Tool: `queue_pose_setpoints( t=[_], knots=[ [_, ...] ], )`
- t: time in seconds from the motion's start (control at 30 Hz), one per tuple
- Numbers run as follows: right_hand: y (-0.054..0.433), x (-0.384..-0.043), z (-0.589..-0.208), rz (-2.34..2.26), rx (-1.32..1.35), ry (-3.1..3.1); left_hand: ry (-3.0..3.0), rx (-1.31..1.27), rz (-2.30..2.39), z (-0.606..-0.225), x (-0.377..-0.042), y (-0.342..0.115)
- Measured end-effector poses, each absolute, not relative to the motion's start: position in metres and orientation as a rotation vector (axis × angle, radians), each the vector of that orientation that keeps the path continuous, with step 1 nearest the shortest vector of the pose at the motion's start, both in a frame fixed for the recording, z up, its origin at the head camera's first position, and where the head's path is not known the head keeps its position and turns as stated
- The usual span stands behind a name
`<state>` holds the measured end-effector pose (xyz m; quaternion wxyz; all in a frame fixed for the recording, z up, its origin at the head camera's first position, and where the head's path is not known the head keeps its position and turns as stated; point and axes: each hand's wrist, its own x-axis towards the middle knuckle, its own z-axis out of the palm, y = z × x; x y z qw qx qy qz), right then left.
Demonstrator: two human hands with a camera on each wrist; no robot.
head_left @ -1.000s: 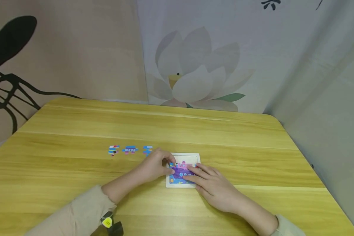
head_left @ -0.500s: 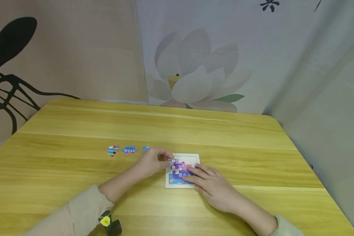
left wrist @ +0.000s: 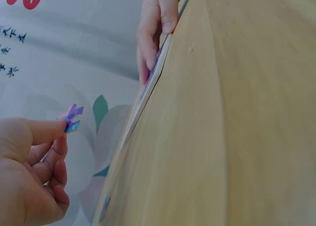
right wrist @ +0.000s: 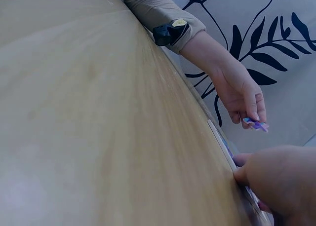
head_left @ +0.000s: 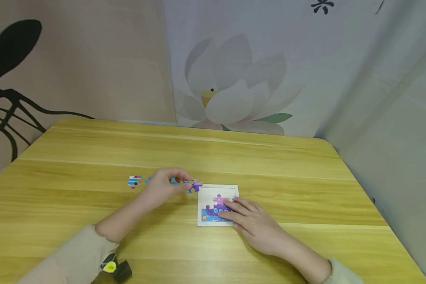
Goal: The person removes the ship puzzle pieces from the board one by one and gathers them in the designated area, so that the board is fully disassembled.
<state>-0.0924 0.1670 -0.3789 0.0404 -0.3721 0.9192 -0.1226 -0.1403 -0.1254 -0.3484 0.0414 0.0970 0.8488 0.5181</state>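
Note:
Between thumb and fingers my left hand [head_left: 165,182] pinches a purple, pink and blue jigsaw piece [head_left: 195,185], held up off the table just left of the puzzle tray. The same jigsaw piece [left wrist: 72,119] shows raised in the left wrist view. Spread fingers of my right hand [head_left: 257,225] rest on the right side of the white-framed puzzle tray [head_left: 200,205]. Inside it, joined pieces make a purple and pink ship [head_left: 218,208] on blue water across the lower part; the upper part and left middle show white backing. My right fingers hide some of the picture.
Loose jigsaw pieces lie in a row left of the tray; the leftmost piece [head_left: 134,181] is fully visible, and my left hand partly covers the others. The wooden table [head_left: 287,169] meets a patterned curtain [head_left: 241,79] at its far edge.
My left hand has lifted a jigsaw piece out of the tray's left side and carried it up and left, baring white backing there. My right hand stays on the tray.

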Motion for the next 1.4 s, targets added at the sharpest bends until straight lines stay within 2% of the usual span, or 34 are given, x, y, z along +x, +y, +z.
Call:
queue_pose_setpoints(
  t=[0.77,1.17,1.4],
  knots=[
    [0.165,-0.091,-0.375,-0.371,-1.130,2.807,2.645,0.199,1.515,-0.342,-0.117,-0.217],
    [0.165,-0.091,-0.375,-0.366,-1.125,2.799,2.670,0.177,1.440,-0.347,-0.114,-0.264],
    [0.165,-0.091,-0.374,-0.375,-1.133,2.803,2.582,0.187,1.421,-0.354,-0.120,-0.275]
  ],
)
